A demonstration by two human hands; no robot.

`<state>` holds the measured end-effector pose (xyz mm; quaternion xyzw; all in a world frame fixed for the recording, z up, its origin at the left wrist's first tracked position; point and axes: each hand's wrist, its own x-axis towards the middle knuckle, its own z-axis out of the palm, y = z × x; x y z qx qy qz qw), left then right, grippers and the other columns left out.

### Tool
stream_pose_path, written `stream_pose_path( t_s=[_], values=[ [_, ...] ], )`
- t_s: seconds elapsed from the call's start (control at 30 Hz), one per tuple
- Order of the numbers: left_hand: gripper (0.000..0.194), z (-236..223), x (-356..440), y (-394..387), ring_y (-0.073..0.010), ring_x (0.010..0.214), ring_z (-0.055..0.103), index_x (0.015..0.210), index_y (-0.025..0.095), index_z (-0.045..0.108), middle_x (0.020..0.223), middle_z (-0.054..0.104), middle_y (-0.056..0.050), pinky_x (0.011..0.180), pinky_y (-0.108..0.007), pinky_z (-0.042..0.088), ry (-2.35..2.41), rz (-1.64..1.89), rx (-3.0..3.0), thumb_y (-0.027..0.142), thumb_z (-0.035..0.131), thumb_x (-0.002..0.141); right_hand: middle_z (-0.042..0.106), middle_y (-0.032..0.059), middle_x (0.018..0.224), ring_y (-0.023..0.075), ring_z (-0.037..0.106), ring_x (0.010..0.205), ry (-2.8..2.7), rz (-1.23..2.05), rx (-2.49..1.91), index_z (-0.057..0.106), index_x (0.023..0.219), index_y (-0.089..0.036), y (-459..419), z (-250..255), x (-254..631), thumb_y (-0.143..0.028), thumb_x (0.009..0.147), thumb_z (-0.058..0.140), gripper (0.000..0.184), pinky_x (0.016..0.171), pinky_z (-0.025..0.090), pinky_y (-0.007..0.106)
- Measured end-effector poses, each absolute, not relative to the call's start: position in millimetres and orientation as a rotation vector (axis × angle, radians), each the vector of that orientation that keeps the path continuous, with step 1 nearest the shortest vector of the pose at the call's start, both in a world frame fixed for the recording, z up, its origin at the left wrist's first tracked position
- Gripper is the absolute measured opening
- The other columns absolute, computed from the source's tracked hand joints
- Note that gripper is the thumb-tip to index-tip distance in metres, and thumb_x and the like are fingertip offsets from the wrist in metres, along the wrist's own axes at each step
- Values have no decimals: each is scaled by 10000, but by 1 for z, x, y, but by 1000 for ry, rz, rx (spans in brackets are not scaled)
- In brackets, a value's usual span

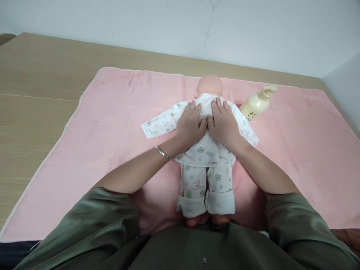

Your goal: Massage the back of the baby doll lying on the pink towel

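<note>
A baby doll in white printed pyjamas lies on a pink blanket, head away from me, feet toward my body. My left hand rests flat on the doll's upper torso on the left side, fingers together and pointing toward the head. My right hand lies flat beside it on the right side. The two thumbs touch at the middle of the torso. A metal bangle sits on my left wrist. Neither hand grips anything.
A cream pump bottle lies on its side on the blanket, just right of the doll's shoulder. The blanket covers a wooden surface that meets a white wall at the back. My green sleeves fill the bottom of the view.
</note>
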<state>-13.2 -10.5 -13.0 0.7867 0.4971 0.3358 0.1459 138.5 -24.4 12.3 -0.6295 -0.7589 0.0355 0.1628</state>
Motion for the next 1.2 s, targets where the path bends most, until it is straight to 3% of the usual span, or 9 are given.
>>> stream_pose_path(
  t_s=[0.17,0.3,0.43,0.53,0.63,0.87,1.03,1.2],
  values=[
    [588,-10,-12,-14,-363,1488,268,1448,75,411,1559,351,-233,1195,-580,259,1442,884,2243,429,388,979,206,181,1584,395,138,1467,-2200,124,-1865,285,1533,-30,-26,20,137,-283,972,425,632,1196,193,577],
    [580,-9,-14,-6,-370,1519,153,1498,128,345,1611,257,-194,1196,-634,160,1353,840,2258,364,405,972,226,204,1572,403,150,1462,-2201,141,-1912,289,1526,5,-31,28,132,-238,975,418,616,1203,191,566],
    [560,-7,-17,4,-376,1528,89,1501,191,361,1622,262,-135,1181,-686,64,1250,770,2323,322,416,958,321,178,1540,383,227,1447,-2149,163,-1914,365,1500,-17,-44,31,124,-219,980,369,558,1158,318,563],
    [531,-8,-19,7,-353,1530,106,1490,197,382,1614,292,-117,1195,-661,96,1186,789,2344,311,375,972,339,163,1534,373,245,1445,-2134,167,-1909,385,1493,-29,-52,32,120,-226,991,358,540,1142,356,553],
    [510,-11,-20,6,-315,1529,148,1469,169,413,1588,348,-121,1225,-586,155,1170,848,2328,329,326,993,315,164,1547,362,205,1459,-2154,196,-1899,368,1501,-24,-48,30,121,-224,1001,358,539,1190,287,523],
    [487,-9,-13,-9,-258,1504,263,1431,142,446,1569,379,-138,1222,-512,276,1286,924,2250,326,281,1012,234,159,1581,353,108,1482,-2238,223,-1759,352,1507,-66,-15,19,140,-273,1004,366,544,1194,199,586],
    [494,-4,-11,-12,-267,1495,286,1418,97,464,1565,372,-169,1220,-500,287,1321,894,2243,290,325,985,277,224,1547,332,180,1471,-2248,103,-1801,331,1490,46,-23,21,135,-237,1007,347,560,1221,205,491],
    [499,-7,-17,2,-277,1475,333,1392,145,505,1555,399,-136,1211,-500,308,1312,941,2224,361,437,947,316,272,1511,335,252,1450,-2258,8,-1824,350,1461,87,-43,23,124,-219,1012,330,544,1210,252,503]
  ],
)
